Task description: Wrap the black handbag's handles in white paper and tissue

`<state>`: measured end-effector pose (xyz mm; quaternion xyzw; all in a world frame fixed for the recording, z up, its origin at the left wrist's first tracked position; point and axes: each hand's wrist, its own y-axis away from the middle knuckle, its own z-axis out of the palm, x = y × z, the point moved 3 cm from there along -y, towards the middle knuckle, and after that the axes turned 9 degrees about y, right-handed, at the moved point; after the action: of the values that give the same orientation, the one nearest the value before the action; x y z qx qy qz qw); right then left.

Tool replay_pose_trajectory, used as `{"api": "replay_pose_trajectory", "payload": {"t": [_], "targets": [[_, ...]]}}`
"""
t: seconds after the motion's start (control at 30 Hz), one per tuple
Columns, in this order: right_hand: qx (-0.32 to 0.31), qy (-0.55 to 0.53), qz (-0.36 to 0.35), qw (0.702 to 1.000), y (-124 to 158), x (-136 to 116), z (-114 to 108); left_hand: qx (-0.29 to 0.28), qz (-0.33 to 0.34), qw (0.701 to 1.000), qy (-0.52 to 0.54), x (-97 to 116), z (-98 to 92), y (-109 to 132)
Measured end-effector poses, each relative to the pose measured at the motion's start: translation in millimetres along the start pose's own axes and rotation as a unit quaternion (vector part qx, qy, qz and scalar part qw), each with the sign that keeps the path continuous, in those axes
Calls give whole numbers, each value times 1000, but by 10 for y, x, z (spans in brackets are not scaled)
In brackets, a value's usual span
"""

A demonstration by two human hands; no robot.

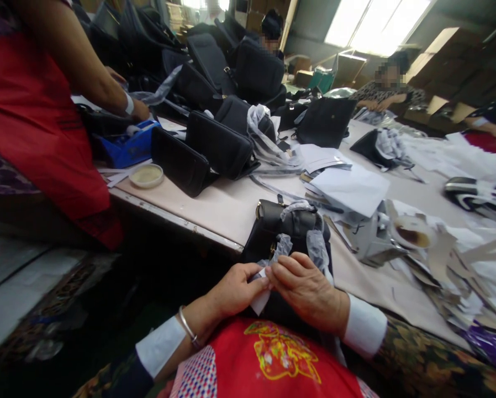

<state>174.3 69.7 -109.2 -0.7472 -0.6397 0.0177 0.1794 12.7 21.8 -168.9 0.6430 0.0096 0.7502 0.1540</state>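
A black leather backpack [268, 222] rests against me at the table's near edge, its handle and straps wrapped in thin clear plastic [315, 249]. In front of it, my left hand [236, 288] is closed, thumb and fingers pinching a small white paper piece [261, 301]. My right hand [310, 290] meets it there, its fingertips bent together on the same paper beside the wrapped strap. Exactly how the paper sits against the strap is hidden by my fingers.
Black bags [219, 141] stand and pile up along the left and back of the table [227, 213]. Left are a blue bin [127, 145] and a round shallow dish [146, 176]. White sheets [347, 188] and cardboard scraps [447, 260] lie right. Co-workers stand around.
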Motion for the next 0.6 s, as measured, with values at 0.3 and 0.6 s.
{"api": "replay_pose_trajectory", "payload": {"t": [0.3,0.6], "targets": [[49,-42,192,979,320,46,-366,62,1,995,-75,174,140,39],[170,-90,757,625,2215,1647,-599,81,-12,983,-165,-45,-27,-105]]}}
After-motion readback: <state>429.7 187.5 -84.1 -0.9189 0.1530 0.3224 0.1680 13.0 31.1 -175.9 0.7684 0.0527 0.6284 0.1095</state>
